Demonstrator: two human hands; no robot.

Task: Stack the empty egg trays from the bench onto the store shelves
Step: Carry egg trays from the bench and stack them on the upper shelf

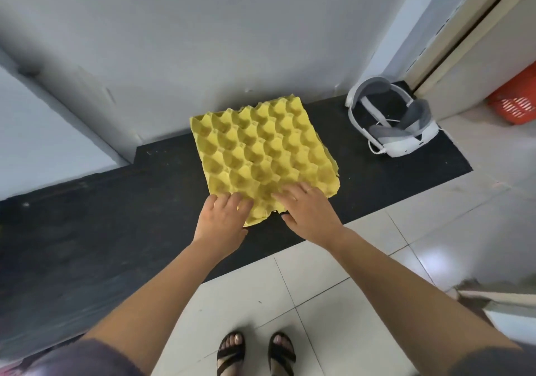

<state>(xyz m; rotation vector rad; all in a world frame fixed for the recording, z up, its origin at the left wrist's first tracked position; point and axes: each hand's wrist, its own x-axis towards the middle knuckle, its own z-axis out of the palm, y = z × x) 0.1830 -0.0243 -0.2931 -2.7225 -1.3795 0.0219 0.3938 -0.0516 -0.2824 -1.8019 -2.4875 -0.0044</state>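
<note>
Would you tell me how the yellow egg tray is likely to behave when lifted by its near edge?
The yellow egg tray looks like thin moulded pulp, so it is probably light. Its ragged edges suggest it may tear if pinched hard. The cup pattern likely keeps it fairly stiff, though it might sag.

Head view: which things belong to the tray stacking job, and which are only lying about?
For the job: yellow egg trays, dark bench under them, left hand and right hand on their near edge.
Lying about: white headset on the bench, orange basket at far right.
</note>
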